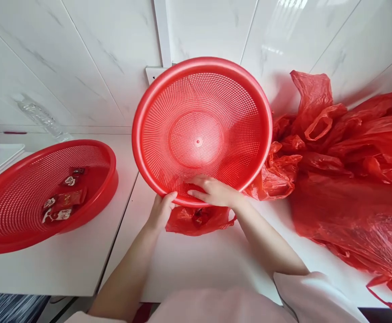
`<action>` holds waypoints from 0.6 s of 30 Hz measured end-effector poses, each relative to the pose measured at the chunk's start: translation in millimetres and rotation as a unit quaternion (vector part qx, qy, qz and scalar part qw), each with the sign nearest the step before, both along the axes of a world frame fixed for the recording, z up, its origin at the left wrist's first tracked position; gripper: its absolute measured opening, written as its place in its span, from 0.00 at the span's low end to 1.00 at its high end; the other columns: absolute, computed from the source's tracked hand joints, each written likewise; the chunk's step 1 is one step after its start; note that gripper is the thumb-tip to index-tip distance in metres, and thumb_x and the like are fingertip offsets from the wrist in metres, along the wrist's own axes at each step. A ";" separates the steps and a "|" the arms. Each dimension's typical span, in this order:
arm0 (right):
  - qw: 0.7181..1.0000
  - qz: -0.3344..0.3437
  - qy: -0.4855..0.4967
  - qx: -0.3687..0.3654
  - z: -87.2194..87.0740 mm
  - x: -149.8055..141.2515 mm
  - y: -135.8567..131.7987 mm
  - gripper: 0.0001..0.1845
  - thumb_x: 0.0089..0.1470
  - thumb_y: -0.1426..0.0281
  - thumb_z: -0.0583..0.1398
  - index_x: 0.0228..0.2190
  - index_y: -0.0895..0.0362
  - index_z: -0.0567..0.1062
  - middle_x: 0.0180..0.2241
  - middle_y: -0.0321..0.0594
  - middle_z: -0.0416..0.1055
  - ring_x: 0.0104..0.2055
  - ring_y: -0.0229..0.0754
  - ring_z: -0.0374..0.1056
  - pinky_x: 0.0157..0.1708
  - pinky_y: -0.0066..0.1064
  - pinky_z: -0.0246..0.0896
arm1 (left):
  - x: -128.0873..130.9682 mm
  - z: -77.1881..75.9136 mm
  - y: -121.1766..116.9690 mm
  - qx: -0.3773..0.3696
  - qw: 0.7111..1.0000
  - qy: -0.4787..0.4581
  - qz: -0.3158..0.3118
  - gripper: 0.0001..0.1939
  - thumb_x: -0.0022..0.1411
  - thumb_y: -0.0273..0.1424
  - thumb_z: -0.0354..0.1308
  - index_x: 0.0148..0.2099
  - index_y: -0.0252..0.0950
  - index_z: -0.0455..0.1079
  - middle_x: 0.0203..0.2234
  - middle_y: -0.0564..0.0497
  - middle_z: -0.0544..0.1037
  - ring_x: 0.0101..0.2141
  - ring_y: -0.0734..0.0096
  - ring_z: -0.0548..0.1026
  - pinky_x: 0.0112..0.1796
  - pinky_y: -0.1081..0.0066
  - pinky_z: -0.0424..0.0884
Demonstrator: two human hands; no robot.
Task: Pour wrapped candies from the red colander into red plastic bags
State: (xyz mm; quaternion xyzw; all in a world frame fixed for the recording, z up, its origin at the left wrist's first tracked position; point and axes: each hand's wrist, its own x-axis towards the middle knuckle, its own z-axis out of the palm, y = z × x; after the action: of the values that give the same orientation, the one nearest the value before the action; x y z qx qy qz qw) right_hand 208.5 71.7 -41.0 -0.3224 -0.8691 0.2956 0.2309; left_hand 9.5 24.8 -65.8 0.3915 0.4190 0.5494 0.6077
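A red plastic mesh basket [201, 63] is tipped up so that its inside faces me. At its lower left rim my left hand [161, 210] is closed on the edge, thumb over the inner side. My right hand [215, 192] reaches over the near rim into the basket. Its fingers are apart against the lower inner wall, with no held thing visible. Directly under the near rim lies a red plastic bag [199, 222] with something small and dark red in it, partly covered by the basket. No loose items show inside the tipped basket.
On the left, another red mesh basket [106, 154] holds several small wrapped packets [68, 197]. A clear plastic bottle [43, 117] lies by the tiled wall. Red plastic bags [344, 179] are heaped on the right. A seam [118, 233] runs between two white tabletops.
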 end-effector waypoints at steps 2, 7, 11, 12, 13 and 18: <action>0.999 0.035 0.012 -0.034 6.5 6.9 0.6 0.22 0.61 0.64 0.57 0.55 0.55 0.70 0.52 0.46 0.71 0.53 0.46 0.68 0.55 0.42 0.62 | -5.6 -1.9 6.2 -0.015 1.000 -0.013 -0.003 0.19 0.58 0.33 0.58 0.52 0.35 0.71 0.45 0.42 0.77 0.44 0.53 0.77 0.38 0.61 0.76; 0.995 -0.016 0.066 -0.073 11.6 17.8 5.1 0.14 0.59 0.69 0.57 0.46 0.55 0.77 0.41 0.42 0.77 0.43 0.43 0.73 0.47 0.38 0.68 | -20.6 -5.6 21.6 0.000 0.998 -0.022 0.061 0.15 0.56 0.32 0.58 0.47 0.34 0.71 0.45 0.42 0.77 0.46 0.53 0.76 0.39 0.61 0.76; 0.932 -0.103 0.209 -0.277 11.0 24.7 9.1 0.19 0.58 0.63 0.59 0.49 0.58 0.75 0.36 0.41 0.78 0.38 0.42 0.75 0.39 0.37 0.74 | -32.3 1.0 28.3 0.030 0.996 -0.028 0.074 0.17 0.56 0.31 0.57 0.49 0.35 0.71 0.49 0.42 0.75 0.48 0.53 0.75 0.40 0.61 0.77; 0.913 -0.093 0.238 -0.317 11.8 27.3 9.8 0.20 0.57 0.63 0.61 0.49 0.58 0.75 0.36 0.41 0.78 0.39 0.42 0.75 0.40 0.36 0.74 | -35.2 3.0 29.3 0.036 0.996 -0.031 0.079 0.17 0.57 0.31 0.56 0.50 0.36 0.71 0.50 0.43 0.75 0.48 0.54 0.75 0.39 0.62 0.77; 0.901 -0.082 0.258 -0.340 13.1 30.2 10.2 0.21 0.56 0.63 0.62 0.49 0.58 0.75 0.38 0.41 0.77 0.40 0.41 0.75 0.42 0.36 0.74 | -38.1 4.6 30.3 0.041 0.995 -0.035 0.085 0.18 0.57 0.30 0.56 0.51 0.37 0.71 0.50 0.44 0.75 0.48 0.55 0.74 0.39 0.63 0.77; 0.911 -0.075 0.231 -0.332 20.8 41.9 8.3 0.20 0.54 0.63 0.63 0.48 0.57 0.77 0.41 0.42 0.77 0.40 0.41 0.75 0.41 0.32 0.73 | -49.6 6.0 34.6 0.050 0.990 -0.062 0.120 0.19 0.57 0.29 0.56 0.52 0.42 0.70 0.53 0.47 0.73 0.51 0.57 0.72 0.41 0.64 0.76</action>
State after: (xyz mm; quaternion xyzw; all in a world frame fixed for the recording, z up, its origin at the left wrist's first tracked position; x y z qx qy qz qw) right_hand 250.4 79.9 -20.2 -0.3669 -0.6166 0.6152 0.3267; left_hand -40.1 59.4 -59.8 0.3334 0.3966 0.6615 0.5422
